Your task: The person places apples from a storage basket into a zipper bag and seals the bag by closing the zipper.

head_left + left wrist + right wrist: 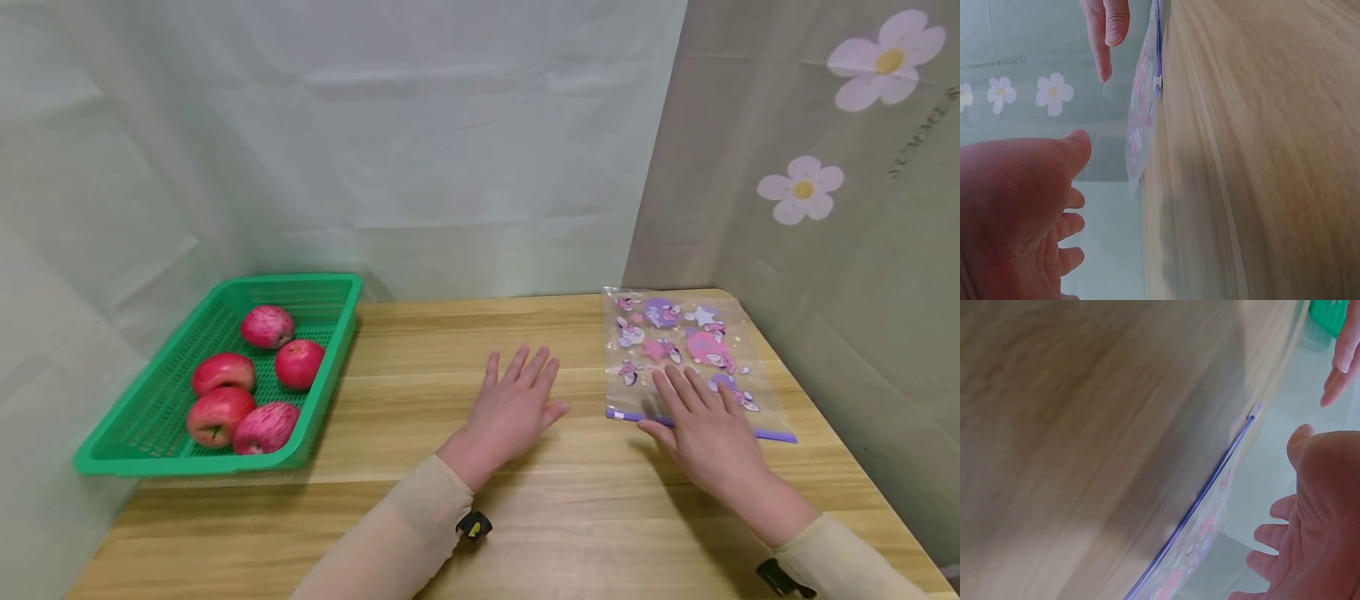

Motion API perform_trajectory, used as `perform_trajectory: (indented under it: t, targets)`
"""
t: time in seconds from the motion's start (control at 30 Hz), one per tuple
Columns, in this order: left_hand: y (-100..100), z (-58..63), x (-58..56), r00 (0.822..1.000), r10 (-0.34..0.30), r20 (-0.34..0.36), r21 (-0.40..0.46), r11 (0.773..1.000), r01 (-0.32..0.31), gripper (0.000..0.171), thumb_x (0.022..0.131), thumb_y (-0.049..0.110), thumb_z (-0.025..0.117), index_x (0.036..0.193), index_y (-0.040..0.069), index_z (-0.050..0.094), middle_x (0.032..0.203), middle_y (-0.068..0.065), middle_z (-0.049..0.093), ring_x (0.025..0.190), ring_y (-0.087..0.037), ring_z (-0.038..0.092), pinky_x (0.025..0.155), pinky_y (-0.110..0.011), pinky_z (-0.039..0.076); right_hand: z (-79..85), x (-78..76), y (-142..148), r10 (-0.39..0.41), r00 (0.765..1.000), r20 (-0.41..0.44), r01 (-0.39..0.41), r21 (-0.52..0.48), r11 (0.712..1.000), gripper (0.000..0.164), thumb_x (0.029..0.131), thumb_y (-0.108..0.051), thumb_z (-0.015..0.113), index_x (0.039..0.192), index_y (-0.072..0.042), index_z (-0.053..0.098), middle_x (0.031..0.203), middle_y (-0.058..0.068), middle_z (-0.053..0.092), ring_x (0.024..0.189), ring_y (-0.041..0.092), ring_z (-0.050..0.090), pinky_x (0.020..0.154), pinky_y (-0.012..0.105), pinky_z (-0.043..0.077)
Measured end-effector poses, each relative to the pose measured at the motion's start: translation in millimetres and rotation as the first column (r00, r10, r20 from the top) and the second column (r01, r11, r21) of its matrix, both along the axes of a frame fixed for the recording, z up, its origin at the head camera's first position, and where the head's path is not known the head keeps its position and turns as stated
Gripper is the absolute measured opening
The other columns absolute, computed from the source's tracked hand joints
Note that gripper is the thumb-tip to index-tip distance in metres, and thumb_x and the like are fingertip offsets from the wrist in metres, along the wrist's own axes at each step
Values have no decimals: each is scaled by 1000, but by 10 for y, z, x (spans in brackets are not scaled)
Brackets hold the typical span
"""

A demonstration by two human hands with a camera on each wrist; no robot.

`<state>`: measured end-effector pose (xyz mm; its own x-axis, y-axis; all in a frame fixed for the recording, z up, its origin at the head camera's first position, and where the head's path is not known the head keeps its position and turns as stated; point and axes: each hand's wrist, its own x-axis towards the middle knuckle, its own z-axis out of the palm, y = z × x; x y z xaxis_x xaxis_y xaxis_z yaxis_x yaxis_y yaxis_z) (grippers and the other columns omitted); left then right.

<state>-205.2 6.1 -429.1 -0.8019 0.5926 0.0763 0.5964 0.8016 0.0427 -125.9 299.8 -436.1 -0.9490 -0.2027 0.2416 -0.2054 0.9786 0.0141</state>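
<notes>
My left hand point(513, 408) hovers palm down over the middle of the table with its fingers spread and nothing in it. In the head view my right hand point(705, 433) overlaps the near edge of a clear zip bag point(626, 333), fingers straight. The right wrist view shows a gap between that palm and the bag point(1194, 540). Flat on the table, the bag carries pink and purple cartoon prints and a purple slider strip point(776, 436) along its near side. At the left stands a green plastic basket point(161, 400) holding several red apples point(220, 415).
The wooden table point(450, 333) runs back to a pale cloth wall point(450, 150). On the right, a grey cloth with printed flowers point(802, 190) hangs beside the table edge. Each wrist wears a dark strap point(474, 525) over a beige sleeve point(405, 525).
</notes>
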Motion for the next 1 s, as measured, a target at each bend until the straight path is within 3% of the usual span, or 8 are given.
perform_trajectory:
  t: [0.43, 0.57, 1.0]
  targets:
    - [218, -24, 14, 997, -58, 46, -30, 998, 59, 77, 115, 64, 37, 176, 19, 29, 184, -3, 18, 169, -32, 12, 132, -67, 7, -70, 76, 141, -16, 1000, 2, 16, -7, 1000, 78, 107, -50, 69, 163, 1, 49, 168, 27, 45, 155, 51, 41, 121, 78, 27]
    - [281, -52, 24, 996, -80, 39, -37, 996, 81, 76, 115, 65, 36, 176, 19, 31, 183, -2, 21, 169, -31, 15, 132, -66, 12, -91, 91, 175, -14, 1000, -14, 14, -16, 1000, 77, 107, -49, 70, 162, 1, 51, 166, 27, 47, 153, 51, 42, 120, 78, 29]
    - [465, -93, 41, 988, -133, 83, -54, 989, 137, 74, 115, 63, 38, 175, 21, 33, 183, 1, 22, 168, -31, 18, 133, -65, 12, -118, 142, 293, -35, 999, 30, 36, -21, 999, 76, 109, -50, 66, 162, 3, 50, 165, 29, 48, 154, 54, 40, 120, 78, 28]
